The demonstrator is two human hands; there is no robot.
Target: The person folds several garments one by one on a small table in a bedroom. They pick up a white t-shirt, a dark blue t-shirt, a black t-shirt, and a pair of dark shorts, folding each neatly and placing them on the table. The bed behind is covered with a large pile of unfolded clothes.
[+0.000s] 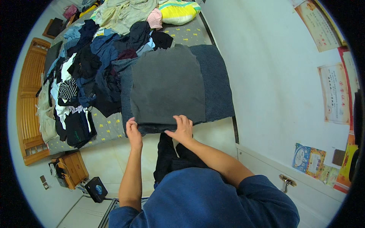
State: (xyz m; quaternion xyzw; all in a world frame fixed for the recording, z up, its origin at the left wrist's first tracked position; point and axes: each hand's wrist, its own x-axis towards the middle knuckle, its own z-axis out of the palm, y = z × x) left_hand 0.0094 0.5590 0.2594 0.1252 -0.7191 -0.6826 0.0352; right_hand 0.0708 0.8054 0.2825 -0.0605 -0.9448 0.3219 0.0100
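A dark grey garment (pixel 168 85) lies spread out, fairly smooth, on a larger dark blue cloth (pixel 216 82) at the bed's near edge. My left hand (pixel 133 129) is at the garment's near left corner, its fingers and thumb pinching the hem. At the near edge, right of the middle, my right hand (pixel 182 128) touches the hem with its fingers on top and its thumb spread to the side; whether it grips the cloth cannot be told. Between the hands a darker fold shows under the hem.
A heap of crumpled dark clothes (pixel 98 54) covers the bed to the left. Behind it lie a pale green blanket (pixel 125 14) and a yellow and white pillow (pixel 179 12). The wooden headboard (pixel 30 99) stands far left, a wooden nightstand (pixel 75 168) near it. A white wall (pixel 256 71) runs along the right.
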